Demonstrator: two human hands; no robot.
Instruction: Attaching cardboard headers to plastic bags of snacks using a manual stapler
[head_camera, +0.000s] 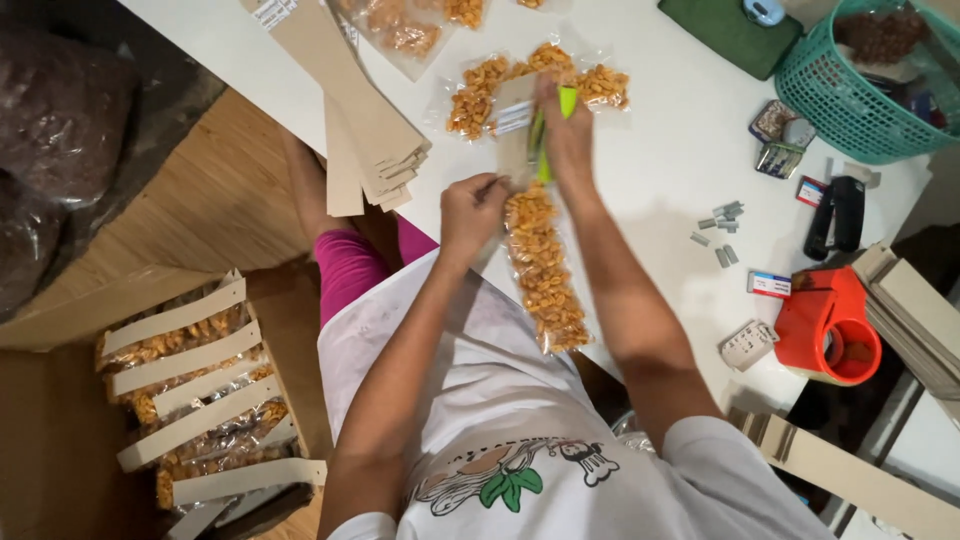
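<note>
- I see the snack bag (545, 265), a long clear pouch of orange-brown pieces, lying on the white table (660, 190) at centre frame, its length running from the hands down toward the person's body.
- Its top end sits under a folded tan card header (514, 128) just above centre.
- Risk: the card could skew on the bag mouth. The left hand pins only one side, so any pull from the stapler would rotate it.
- Risk: a staple could miss the plastic and bite card alone. I cannot tell how far the bag top sits inside the fold.
- Risk: the bag's lower end hangs near the table edge at lower centre; a tug could drag it off.
- Risk: the loose staple strips (722, 232) at right of centre lie well apart from the hands, so they pose little snag hazard.
- Left hand (472, 208): closed in a pinch on the bag's upper left edge just below the card, wrist low, forearm coming up from lower left.
- Right hand (566, 128): wrapped around a bright green stapler (552, 125), pressing it at the card, knuckles up, forearm angling in from lower right.
- More filled bags (480, 92) lie just beyond the hands at top centre; a stack of card strips (350, 110) sits upper left.
</note>
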